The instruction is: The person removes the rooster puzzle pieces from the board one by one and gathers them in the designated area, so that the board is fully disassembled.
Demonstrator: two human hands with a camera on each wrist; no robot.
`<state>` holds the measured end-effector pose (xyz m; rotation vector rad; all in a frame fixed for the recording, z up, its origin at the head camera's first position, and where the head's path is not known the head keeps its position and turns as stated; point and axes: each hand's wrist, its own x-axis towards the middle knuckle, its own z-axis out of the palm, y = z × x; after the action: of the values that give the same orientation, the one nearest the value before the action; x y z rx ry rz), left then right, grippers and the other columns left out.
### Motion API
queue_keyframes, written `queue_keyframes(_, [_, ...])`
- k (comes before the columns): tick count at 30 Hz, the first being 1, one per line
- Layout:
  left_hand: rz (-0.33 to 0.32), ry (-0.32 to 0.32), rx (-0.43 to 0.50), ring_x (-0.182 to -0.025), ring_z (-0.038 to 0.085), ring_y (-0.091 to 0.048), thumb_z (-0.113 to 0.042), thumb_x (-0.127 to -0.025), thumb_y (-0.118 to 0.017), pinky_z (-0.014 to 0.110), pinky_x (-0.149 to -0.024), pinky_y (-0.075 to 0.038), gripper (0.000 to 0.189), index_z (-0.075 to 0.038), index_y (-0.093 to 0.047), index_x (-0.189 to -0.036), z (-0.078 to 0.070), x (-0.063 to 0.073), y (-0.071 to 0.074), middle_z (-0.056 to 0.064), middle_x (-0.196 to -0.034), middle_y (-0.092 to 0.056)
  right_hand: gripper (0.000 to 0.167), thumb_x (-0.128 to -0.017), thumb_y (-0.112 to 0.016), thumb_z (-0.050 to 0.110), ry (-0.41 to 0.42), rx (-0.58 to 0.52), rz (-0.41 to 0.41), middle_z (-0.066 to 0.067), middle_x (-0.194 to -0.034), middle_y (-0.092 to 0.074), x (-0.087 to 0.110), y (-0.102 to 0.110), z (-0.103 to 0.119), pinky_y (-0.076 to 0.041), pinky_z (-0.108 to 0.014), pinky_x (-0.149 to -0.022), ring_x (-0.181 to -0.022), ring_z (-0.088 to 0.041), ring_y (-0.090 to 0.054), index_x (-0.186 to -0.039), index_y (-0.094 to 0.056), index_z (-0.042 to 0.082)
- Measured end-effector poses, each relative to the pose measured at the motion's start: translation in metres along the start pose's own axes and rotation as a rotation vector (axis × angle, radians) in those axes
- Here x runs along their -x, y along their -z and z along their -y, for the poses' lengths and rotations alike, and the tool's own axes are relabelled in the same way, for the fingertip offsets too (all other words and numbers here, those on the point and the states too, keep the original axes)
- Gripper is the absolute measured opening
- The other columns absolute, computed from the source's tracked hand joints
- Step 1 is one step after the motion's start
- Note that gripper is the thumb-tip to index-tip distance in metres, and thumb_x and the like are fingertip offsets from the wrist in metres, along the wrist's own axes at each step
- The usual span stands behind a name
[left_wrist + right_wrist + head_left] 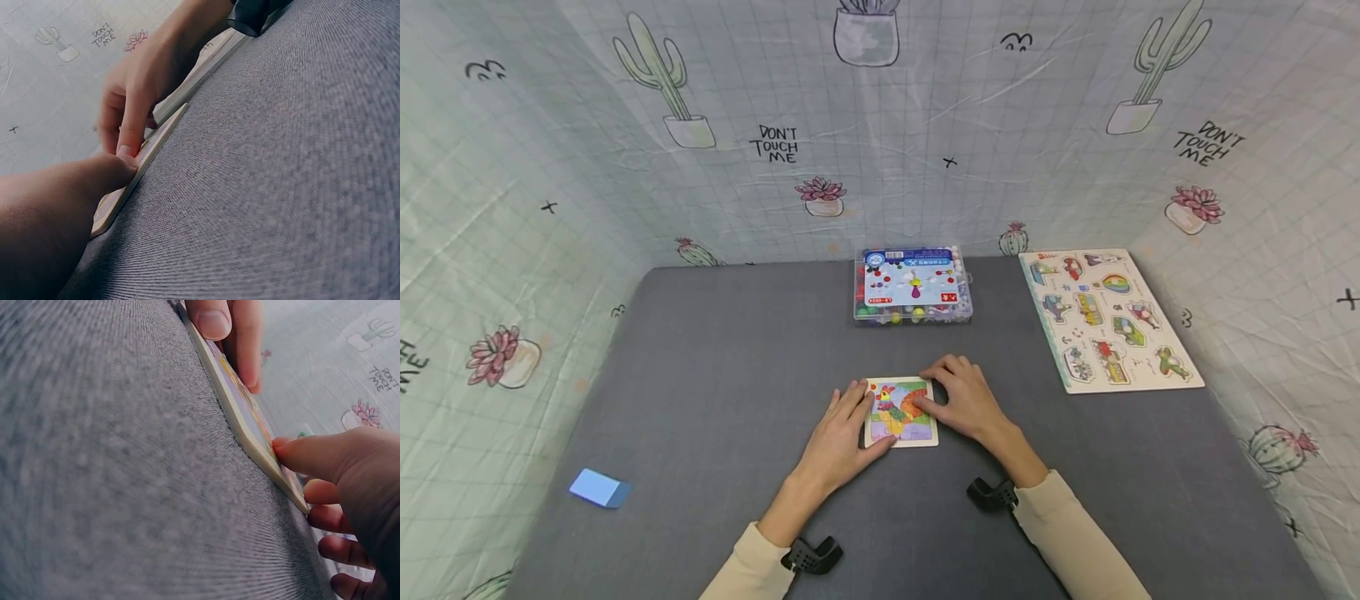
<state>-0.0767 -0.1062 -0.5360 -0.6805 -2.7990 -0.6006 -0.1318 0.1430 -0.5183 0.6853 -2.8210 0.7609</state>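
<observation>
A small square jigsaw puzzle (pixel 901 421) with a colourful rooster picture and a pale frame lies flat on the dark grey table. My left hand (pixel 841 435) rests along its left edge, fingers nearly straight, with the thumb on the near edge. On the opposite side, my right hand (pixel 970 398) presses its thumb on the rooster's orange tail. The right index finger touches the far right corner, as the right wrist view shows at the puzzle's frame (pixel 234 422). The other right fingers are loosely bent beyond the edge. Both hands cover parts of the frame.
Behind the puzzle stands a clear plastic box (pixel 913 285) of coloured beads with a printed label. A picture board (pixel 1112 321) with vehicle and animal shapes lies at the back right. A blue block (pixel 599 488) sits at the left. Patterned cloth walls (pixel 925 125) border the table.
</observation>
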Motion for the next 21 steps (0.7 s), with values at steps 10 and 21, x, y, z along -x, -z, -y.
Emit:
queue_keyframes(10, [0.014,0.003,-0.017,-0.145,0.031,-0.043,-0.052,-0.087,-0.073,0.052,-0.119,-0.034,0.077,0.0,-0.056,-0.14,0.0,0.0008,0.0006,0.015,-0.151,-0.05,0.036,-0.083,-0.08,0.04,-0.008,-0.013,-0.003,-0.005,-0.108,-0.062,-0.0004,-0.0004,0.0006,-0.039,-0.038,-0.078,-0.093,-0.024,-0.053,-0.107,-0.075,0.014])
queue_keyframes(21, [0.022,0.014,-0.018,-0.145,0.03,-0.043,-0.052,-0.087,-0.073,0.051,-0.12,-0.034,0.076,-0.001,-0.056,-0.14,-0.0015,0.0002,0.0011,0.015,-0.15,-0.051,0.031,-0.082,-0.082,0.038,-0.017,-0.036,-0.004,-0.005,-0.107,-0.061,0.0,0.0002,0.0018,-0.037,-0.037,-0.077,-0.092,-0.023,-0.052,-0.101,-0.075,0.014])
